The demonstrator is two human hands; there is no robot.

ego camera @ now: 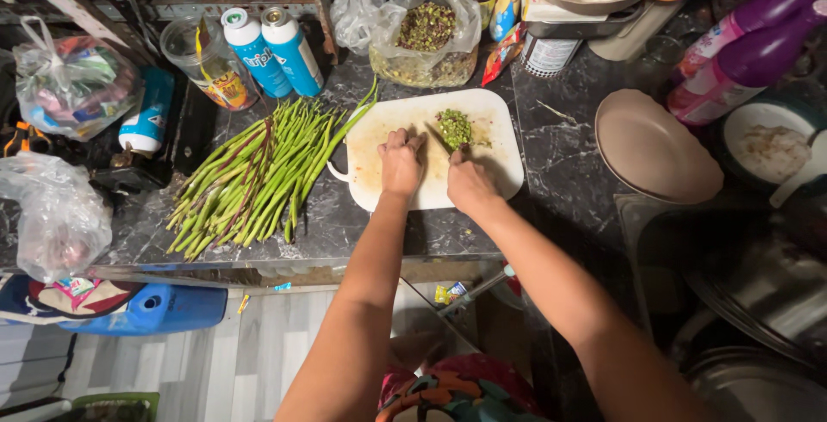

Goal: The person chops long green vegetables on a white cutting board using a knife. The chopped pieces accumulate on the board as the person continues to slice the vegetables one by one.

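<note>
Head view: I judge the main risk to be a cut, since my left hand (401,162) rests curled and empty on the white plastic cutting board (508,164), just left of the dark-bladed knife (442,139) gripped by my right hand (469,185). The small heap of chopped green stems (454,127) lies just beyond both.

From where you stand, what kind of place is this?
Probably a home kitchen: a white cutting board with chopped greens on a dark marble counter, long green stalks beside it, plates nearby.
</note>
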